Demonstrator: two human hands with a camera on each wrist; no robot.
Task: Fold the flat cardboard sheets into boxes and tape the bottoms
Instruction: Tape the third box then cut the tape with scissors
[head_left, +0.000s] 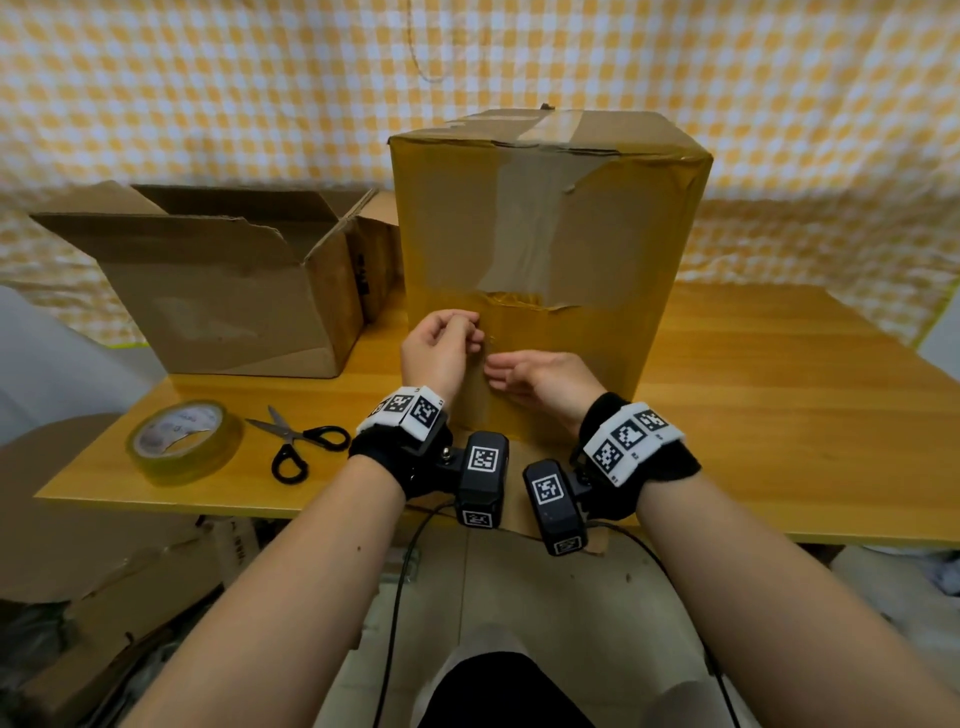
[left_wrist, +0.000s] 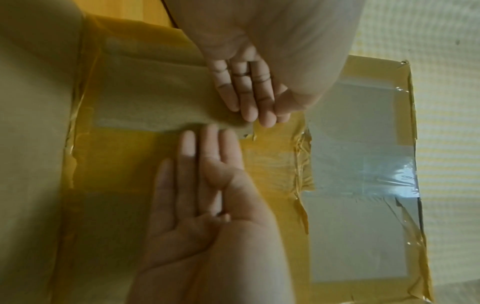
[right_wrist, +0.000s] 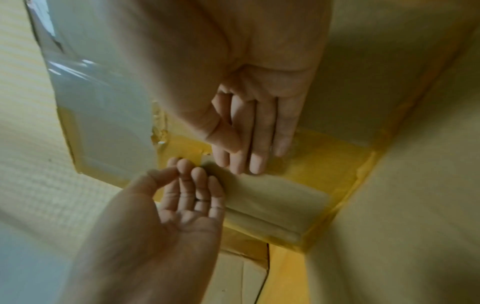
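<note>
A tall cardboard box (head_left: 545, 234) stands upright on the wooden table (head_left: 779, 415), its near face patched with yellow-brown tape. My left hand (head_left: 441, 343) is at that face with curled fingers. Its thumb and forefinger pinch the end of a tape strip (right_wrist: 259, 195) on the box. Just to its right, my right hand (head_left: 530, 374) lies on the box with straight fingers pressing the taped surface. In the left wrist view the left hand (left_wrist: 246, 96) comes in from the top onto the tape strip (left_wrist: 155, 92), and the right hand (left_wrist: 197, 185) lies flat below it.
An open cardboard box (head_left: 218, 291) sits at the table's back left. A roll of clear tape (head_left: 184, 441) and black-handled scissors (head_left: 301, 441) lie near the front left edge. Flat cardboard (head_left: 130, 597) lies on the floor at the lower left. A yellow checked cloth hangs behind.
</note>
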